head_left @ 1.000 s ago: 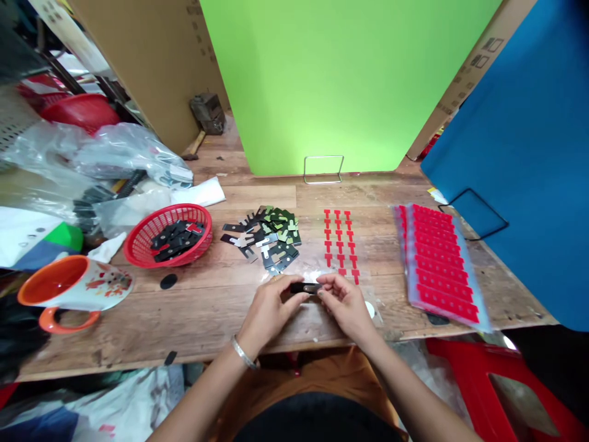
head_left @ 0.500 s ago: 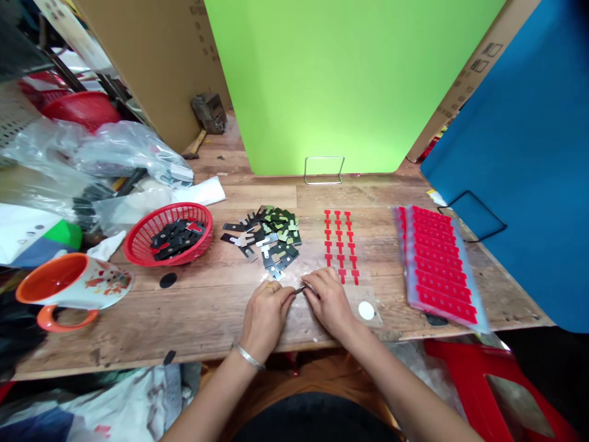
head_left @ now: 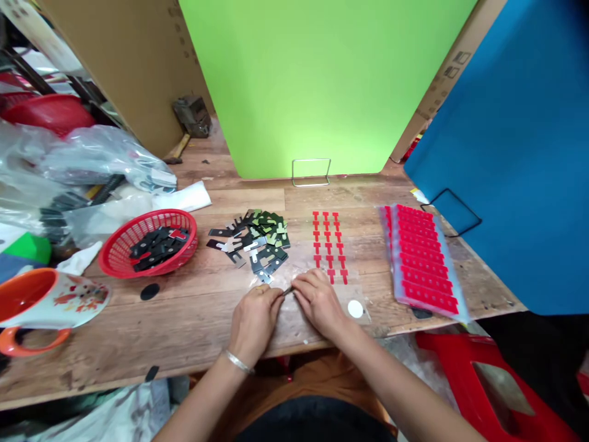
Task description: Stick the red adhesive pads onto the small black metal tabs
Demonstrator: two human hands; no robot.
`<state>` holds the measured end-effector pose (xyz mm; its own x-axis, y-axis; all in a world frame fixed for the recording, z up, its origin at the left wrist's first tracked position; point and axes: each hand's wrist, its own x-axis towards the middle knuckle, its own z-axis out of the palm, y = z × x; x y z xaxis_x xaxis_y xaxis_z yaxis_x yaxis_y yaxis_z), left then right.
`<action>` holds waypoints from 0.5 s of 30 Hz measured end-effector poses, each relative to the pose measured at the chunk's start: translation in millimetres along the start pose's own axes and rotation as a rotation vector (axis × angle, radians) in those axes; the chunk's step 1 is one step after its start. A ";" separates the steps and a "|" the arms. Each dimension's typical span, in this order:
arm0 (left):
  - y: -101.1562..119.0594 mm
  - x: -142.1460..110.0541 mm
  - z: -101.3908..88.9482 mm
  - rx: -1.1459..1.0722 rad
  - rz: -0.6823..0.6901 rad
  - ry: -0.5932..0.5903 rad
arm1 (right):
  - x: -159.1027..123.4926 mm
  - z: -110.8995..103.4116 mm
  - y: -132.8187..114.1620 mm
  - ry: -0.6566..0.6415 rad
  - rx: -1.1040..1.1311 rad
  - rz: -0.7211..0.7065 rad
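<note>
Near the table's front edge, my left hand (head_left: 254, 317) and my right hand (head_left: 319, 302) pinch a small dark flat piece (head_left: 288, 290) between them, one at each end. It is seen nearly edge-on, so its shape is hard to make out. Just beyond my left hand lies a pile of dark, notched metal plates (head_left: 271, 245), some reflecting green. Columns of red T-shaped pieces (head_left: 328, 239) lie beyond my right hand, on what looks like a clear sheet. A white round spot (head_left: 355, 308) shows beside my right wrist.
A red basket (head_left: 108, 261) on the left holds dark plates. An orange-and-white mug (head_left: 83, 298) stands nearer the edge. At right lie stacked sheets of red pieces (head_left: 423, 258). A green board (head_left: 313, 86) and a blue board (head_left: 515, 153) rise behind, each with a wire stand.
The whole view has shifted, so the table's things appear further left. Both hands keep their pinch on the small dark piece, with little visible movement of their own.
</note>
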<state>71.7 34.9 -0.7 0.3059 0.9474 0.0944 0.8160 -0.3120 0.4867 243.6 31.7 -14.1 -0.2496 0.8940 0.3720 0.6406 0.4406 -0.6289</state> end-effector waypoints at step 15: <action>57.0 54.5 33.0 -1.309 -0.498 -0.201 | 7.7 -48.5 60.5 -0.075 -0.159 0.434</action>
<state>151.1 66.4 3.6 0.2794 0.8760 -0.3931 -0.1470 0.4436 0.8841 315.6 61.3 -16.1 0.0178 0.9989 0.0432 0.7991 0.0117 -0.6011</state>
